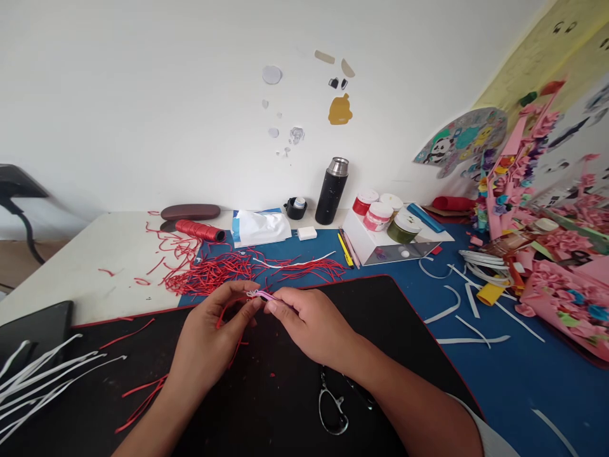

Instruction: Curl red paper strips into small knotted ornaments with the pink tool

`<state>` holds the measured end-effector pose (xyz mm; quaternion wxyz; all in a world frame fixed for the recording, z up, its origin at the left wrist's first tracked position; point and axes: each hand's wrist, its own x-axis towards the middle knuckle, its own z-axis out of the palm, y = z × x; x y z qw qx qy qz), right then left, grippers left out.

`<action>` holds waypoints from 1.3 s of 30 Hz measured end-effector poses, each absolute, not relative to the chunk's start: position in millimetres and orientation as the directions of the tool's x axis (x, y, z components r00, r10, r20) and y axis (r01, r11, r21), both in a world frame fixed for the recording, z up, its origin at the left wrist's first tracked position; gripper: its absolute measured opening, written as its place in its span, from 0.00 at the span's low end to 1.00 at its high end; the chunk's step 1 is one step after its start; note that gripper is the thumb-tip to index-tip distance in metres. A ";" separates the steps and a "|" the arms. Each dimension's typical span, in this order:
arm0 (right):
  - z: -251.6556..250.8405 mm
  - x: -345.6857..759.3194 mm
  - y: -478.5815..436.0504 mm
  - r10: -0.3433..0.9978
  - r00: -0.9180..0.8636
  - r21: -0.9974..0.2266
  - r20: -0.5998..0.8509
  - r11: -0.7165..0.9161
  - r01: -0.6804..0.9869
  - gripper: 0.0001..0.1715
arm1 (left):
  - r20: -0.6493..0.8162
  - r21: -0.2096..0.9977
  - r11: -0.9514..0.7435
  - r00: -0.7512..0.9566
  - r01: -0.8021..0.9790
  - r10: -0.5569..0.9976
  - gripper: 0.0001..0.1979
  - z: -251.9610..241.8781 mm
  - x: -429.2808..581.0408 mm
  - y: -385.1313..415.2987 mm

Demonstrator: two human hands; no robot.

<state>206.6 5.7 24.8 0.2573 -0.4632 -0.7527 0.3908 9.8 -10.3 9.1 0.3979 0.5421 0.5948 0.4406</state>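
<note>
Over the black mat (280, 412), my left hand (207, 336) pinches a red cord (221, 315) together with a small white looped piece (252, 294). My right hand (316, 320) is closed on a slim pink-purple tool (265, 295) with a dark part near its tip; its exact kind is hard to make out. The tip meets the white loops at the left fingertips. Below my right wrist lie scissors (333, 412), partly hidden by the forearm. Short red cords (145, 393) rest beside my left forearm.
Behind the mat lie a heap of cut red cords (214, 270) and a red cord spool (200, 230). A black flask (332, 193) and lidded jars on a white box (378, 244) stand by the wall. White strips (47, 374) lie left; pink paper flowers (561, 292) stand right.
</note>
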 end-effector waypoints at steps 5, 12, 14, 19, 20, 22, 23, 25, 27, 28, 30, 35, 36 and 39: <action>25.0 206.9 5.4 0.899 -0.438 -0.829 0.014 0.256 0.498 0.18 | -0.009 0.961 0.036 -0.102 0.274 0.995 0.18 8.4 9.3 -11.0; 25.9 206.6 5.5 0.897 -0.442 -0.840 -0.008 0.234 0.489 0.17 | 0.004 0.958 0.026 -0.104 0.284 0.995 0.16 9.5 9.7 -10.4; 25.9 206.9 6.0 0.897 -0.441 -0.844 -0.021 0.221 0.489 0.18 | 0.002 0.956 0.028 -0.104 0.292 0.995 0.16 9.8 9.9 -10.3; 25.6 207.1 6.1 0.897 -0.441 -0.852 -0.034 0.205 0.482 0.18 | 0.001 0.954 0.031 -0.105 0.297 0.994 0.17 11.1 10.3 -10.9; 25.5 207.1 6.0 0.896 -0.443 -0.853 -0.035 0.204 0.481 0.18 | -0.003 0.955 0.035 -0.106 0.296 0.994 0.17 11.3 10.4 -11.0; 25.6 207.0 5.9 0.896 -0.443 -0.853 -0.041 0.200 0.483 0.18 | -0.008 0.954 0.040 -0.109 0.296 0.994 0.17 11.5 10.5 -11.2; 25.7 207.0 6.0 0.896 -0.443 -0.853 -0.044 0.197 0.483 0.19 | -0.007 0.953 0.040 -0.110 0.300 0.994 0.17 11.6 10.6 -11.2; 26.2 206.9 6.2 0.895 -0.443 -0.854 -0.053 0.189 0.485 0.19 | -0.004 0.950 0.038 -0.109 0.309 0.994 0.18 11.8 10.7 -11.5; 26.7 206.8 6.5 0.894 -0.444 -0.856 -0.057 0.185 0.483 0.19 | -0.005 0.950 0.038 -0.108 0.309 0.994 0.17 12.0 10.8 -11.7; 26.9 206.7 6.6 0.893 -0.446 -0.855 -0.056 0.187 0.483 0.19 | -0.007 0.951 0.040 -0.108 0.305 0.994 0.17 12.2 10.8 -11.7; 27.2 206.7 6.5 0.892 -0.449 -0.855 -0.052 0.192 0.482 0.19 | -0.010 0.954 0.042 -0.108 0.297 0.994 0.17 12.6 10.9 -11.7; 27.8 207.6 6.0 0.888 -0.459 -0.847 -0.041 0.213 0.487 0.18 | 0.000 0.954 0.032 -0.105 0.300 0.994 0.17 13.0 10.5 -11.2; 27.8 207.9 6.0 0.886 -0.462 -0.847 -0.035 0.219 0.485 0.18 | 0.001 0.952 0.031 -0.105 0.303 0.994 0.16 12.7 10.3 -11.1; 27.6 208.6 6.1 0.886 -0.464 -0.848 -0.017 0.233 0.475 0.19 | -0.006 0.953 0.038 -0.106 0.302 0.994 0.17 11.1 9.6 -11.4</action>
